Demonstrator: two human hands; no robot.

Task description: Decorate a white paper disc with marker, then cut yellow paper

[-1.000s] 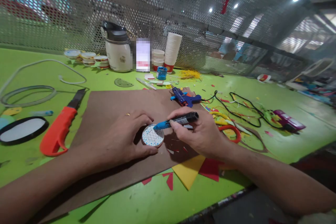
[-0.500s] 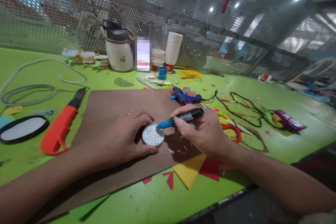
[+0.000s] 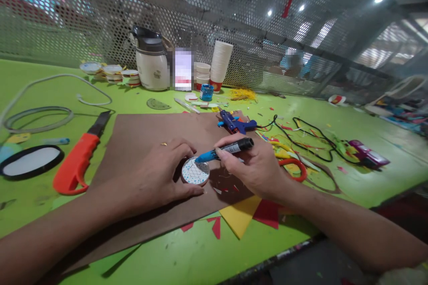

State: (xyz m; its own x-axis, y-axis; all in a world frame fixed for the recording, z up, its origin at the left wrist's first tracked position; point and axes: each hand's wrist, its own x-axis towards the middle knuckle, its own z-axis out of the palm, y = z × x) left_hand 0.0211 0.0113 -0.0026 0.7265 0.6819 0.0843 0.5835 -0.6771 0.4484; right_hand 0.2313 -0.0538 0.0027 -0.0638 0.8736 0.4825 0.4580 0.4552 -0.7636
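I can read no text here: the white print on the black marker (image 3: 230,148) in my right hand (image 3: 257,171) is too small to make out, the label beside the flask (image 3: 152,64) is blurred, and the jug's emblem is illegible.

A bright green desk (image 3: 187,254) carries everything here. A brown board (image 3: 143,142) lies flat at its centre. At nine o'clock from the board rests an orange-handled knife (image 3: 78,162), with a black-rimmed oval (image 3: 28,161) beyond it and a coiled grey cable (image 3: 36,118) at ten. At twelve stand a white jug (image 3: 152,64) and a stack of paper cups (image 3: 220,64). A tangle of black wire (image 3: 310,136) sprawls at three. Yellow and red paper scraps (image 3: 240,216) lie at five, touching the board's near edge.
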